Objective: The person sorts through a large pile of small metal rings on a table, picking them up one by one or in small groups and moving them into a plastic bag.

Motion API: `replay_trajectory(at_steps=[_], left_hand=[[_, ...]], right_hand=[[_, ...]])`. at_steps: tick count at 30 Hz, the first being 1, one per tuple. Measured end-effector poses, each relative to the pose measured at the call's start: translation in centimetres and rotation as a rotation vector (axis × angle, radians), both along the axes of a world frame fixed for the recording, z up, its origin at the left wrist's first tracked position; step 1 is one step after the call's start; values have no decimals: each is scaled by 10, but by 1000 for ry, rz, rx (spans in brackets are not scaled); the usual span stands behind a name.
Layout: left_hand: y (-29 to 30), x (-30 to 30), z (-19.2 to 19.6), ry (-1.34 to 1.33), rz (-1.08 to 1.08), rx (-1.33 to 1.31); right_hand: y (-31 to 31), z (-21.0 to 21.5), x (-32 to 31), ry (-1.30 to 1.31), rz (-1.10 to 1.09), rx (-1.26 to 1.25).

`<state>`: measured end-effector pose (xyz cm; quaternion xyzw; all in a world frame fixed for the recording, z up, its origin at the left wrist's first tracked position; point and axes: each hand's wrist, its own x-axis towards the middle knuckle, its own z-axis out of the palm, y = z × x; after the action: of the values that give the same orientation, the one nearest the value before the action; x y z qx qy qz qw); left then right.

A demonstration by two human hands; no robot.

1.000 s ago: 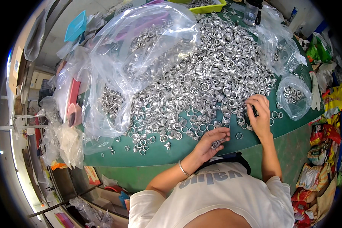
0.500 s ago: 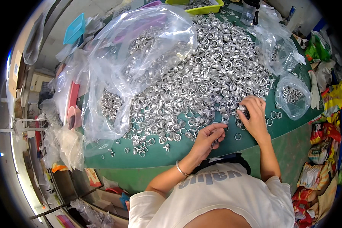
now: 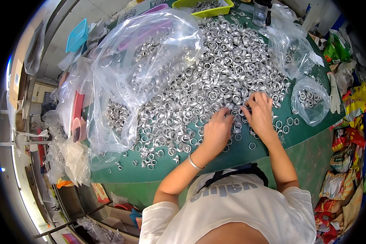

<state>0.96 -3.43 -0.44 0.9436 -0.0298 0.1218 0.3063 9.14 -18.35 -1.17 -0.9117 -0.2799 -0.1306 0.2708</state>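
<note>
A large heap of silvery metal rings (image 3: 240, 61) covers the green tabletop (image 3: 122, 173). At the heap's near edge, my left hand (image 3: 218, 130) has its back up and its fingers curled in among the rings. The hand itself hides whatever those fingers hold. Just to its right, my right hand (image 3: 259, 112) reaches into the same edge, thumb and forefinger apart and touching rings. A bracelet (image 3: 194, 162) circles my left wrist. A few loose rings (image 3: 252, 145) lie on the table below my right hand.
A big clear plastic bag (image 3: 110, 77) drapes over the heap's left part. On the right sit a small bag of rings (image 3: 311, 101) and a pale glove (image 3: 334, 93). A yellow-green tray (image 3: 209, 12) and a bottle (image 3: 260, 14) stand at the back. Colourful packages (image 3: 333, 183) line the right side.
My left hand has moved forward from the table's near part into the heap's edge, turning its back up. My right hand has shifted left and slightly forward, nearer to it.
</note>
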Motion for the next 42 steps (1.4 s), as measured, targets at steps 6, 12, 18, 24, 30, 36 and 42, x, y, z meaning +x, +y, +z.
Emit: replay_trajectory(at_steps=[6,12,18,24,30,36,42], left_hand=[[8,-8,10,-5,89,49],[-2,20,0,12,4,213],[-6,35,1,126,-74,347],[-3,33,-3,-46,-16,109],[8,26,-4,-91,52,-428],[8,16,6,263,159,-913],[14,8,6,281,189,-848]], right_hand=[[-22,3,6,195,1,337],[-30,21,1,1110,123,1406],[-38,9,1,724,34,867],[-22,14,-21,273,-39,-119],[-25,36,-22,314,-164,-30],[-9,7,-18,175,79,-87],[-23,6,-12,777,106,860]])
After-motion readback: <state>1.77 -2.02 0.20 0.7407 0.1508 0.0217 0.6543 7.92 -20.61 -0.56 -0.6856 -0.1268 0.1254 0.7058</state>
